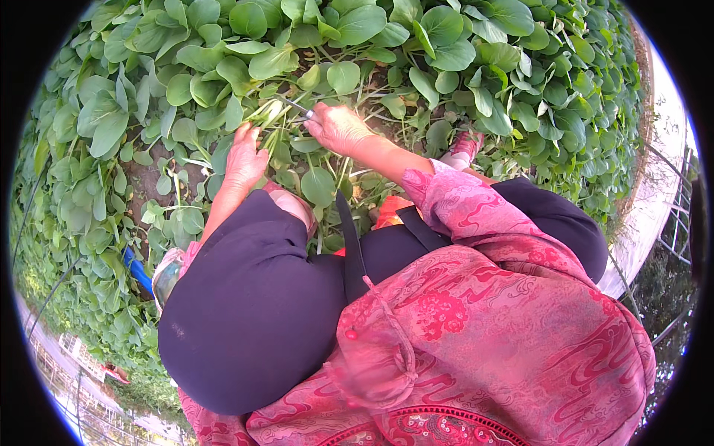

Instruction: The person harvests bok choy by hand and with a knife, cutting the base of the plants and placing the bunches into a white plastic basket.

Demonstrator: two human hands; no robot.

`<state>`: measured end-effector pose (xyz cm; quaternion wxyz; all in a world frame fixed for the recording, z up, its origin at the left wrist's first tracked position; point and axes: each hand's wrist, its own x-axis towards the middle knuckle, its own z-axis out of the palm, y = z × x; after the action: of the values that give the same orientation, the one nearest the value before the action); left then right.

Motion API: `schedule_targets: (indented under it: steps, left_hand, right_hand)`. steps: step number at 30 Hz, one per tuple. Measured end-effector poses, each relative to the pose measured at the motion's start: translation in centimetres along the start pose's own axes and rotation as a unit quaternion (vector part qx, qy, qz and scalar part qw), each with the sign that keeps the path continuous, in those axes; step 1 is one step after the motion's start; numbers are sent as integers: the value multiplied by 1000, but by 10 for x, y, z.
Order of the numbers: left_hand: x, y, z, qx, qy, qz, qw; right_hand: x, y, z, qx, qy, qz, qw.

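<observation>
My right hand (337, 129) is closed around the handle of a small knife (297, 106). Its narrow metal blade points left, with the tip beside the pale stalks of a cut or bent leafy green (271, 113). My left hand (244, 159) is just below and left of those stalks, its fingertips against the greens. Whether its fingers grip the stems is hard to tell, as leaves and stems overlap there. Around both hands stand leafy green plants (318, 187) with rounded leaves and pale stems.
Dense leafy plants (440, 33) fill the bed ahead and to both sides. Bare soil (148, 181) shows at the left. An orange-red object (390, 211) lies between my legs. A blue object (136, 268) is beside my left leg. A pale path (655, 161) runs along the right.
</observation>
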<state>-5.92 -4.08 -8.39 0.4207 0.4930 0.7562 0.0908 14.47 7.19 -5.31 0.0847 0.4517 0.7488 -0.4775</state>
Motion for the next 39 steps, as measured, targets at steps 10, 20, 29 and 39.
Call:
schedule_targets:
  steps: [10, 20, 29, 39]
  left_hand:
    - [-5, 6, 8, 47, 49, 34, 997]
    - [-21, 12, -19, 97, 49, 80, 991]
    - [-85, 50, -77, -464, -90, -66, 879]
    - [-65, 76, -68, -389, -49, 86, 916]
  right_hand:
    - [34, 4, 13, -89, -13, 31, 995]
    - [-21, 30, 8, -101, -78, 145, 981]
    - [-53, -23, -12, 247, 91, -64, 963]
    - [-56, -46, -9, 325, 111, -22, 939]
